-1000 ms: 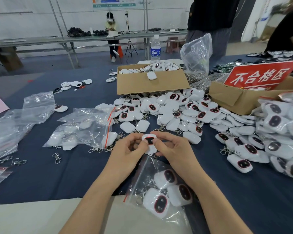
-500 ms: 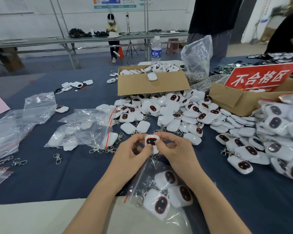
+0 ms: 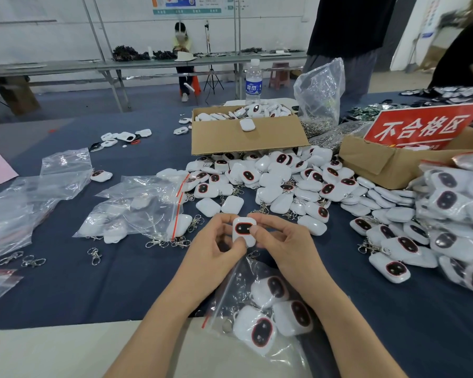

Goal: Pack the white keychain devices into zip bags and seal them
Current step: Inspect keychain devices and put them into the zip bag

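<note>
At frame centre, the left hand (image 3: 216, 249) and right hand (image 3: 281, 241) hold one white keychain device (image 3: 243, 229) between them, above the blue worktop (image 3: 93, 282). Each grip is closed on the device, fingers curled round its edges and thumbs on its front. A zip bag (image 3: 241, 296) containing three devices lies at lower centre. The loose pile (image 3: 271, 181) lies at upper centre.

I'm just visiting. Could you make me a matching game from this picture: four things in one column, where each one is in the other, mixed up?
1 water bottle
2 red sign
3 held keychain device
4 nearest zip bag

a pinched between left hand and right hand
b standing behind the middle cardboard box
c propped up at the right cardboard box
d holding three devices

Pairs: 1-b, 2-c, 3-a, 4-d
</note>
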Tool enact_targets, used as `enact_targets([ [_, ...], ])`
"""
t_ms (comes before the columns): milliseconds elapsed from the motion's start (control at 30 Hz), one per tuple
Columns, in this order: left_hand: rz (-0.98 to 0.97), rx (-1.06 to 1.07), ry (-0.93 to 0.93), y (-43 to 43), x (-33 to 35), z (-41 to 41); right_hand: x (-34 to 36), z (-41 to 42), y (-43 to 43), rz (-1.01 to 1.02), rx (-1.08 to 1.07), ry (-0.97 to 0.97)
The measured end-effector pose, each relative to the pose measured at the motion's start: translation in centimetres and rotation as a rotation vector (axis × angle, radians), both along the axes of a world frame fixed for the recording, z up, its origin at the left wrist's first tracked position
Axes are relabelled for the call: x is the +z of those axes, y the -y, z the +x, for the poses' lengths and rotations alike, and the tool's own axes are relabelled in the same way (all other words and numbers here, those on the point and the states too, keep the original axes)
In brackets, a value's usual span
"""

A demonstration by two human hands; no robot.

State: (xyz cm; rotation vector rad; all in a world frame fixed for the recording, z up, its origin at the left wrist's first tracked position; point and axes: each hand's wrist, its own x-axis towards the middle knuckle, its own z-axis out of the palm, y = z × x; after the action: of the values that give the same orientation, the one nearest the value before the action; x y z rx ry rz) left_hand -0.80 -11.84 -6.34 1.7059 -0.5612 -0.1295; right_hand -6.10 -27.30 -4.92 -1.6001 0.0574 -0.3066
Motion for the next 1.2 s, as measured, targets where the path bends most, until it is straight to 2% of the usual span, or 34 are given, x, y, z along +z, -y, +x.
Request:
enact_targets([
  [633, 0.049, 0.051, 0.034, 0.1, 0.1, -0.1, -0.2, 0.1, 0.1, 0.01, 0.027, 0.03],
  [967, 0.042, 0.044, 0.064, 0.0, 0.3, 0.0, -1.1, 0.4, -0.1, -0.133, 0.076, 0.006],
  [1200, -0.052, 0.124, -0.009, 0.3, 0.5, -0.1, -1.2, 0.6, 0.2, -0.029, 0.034, -0.067],
])
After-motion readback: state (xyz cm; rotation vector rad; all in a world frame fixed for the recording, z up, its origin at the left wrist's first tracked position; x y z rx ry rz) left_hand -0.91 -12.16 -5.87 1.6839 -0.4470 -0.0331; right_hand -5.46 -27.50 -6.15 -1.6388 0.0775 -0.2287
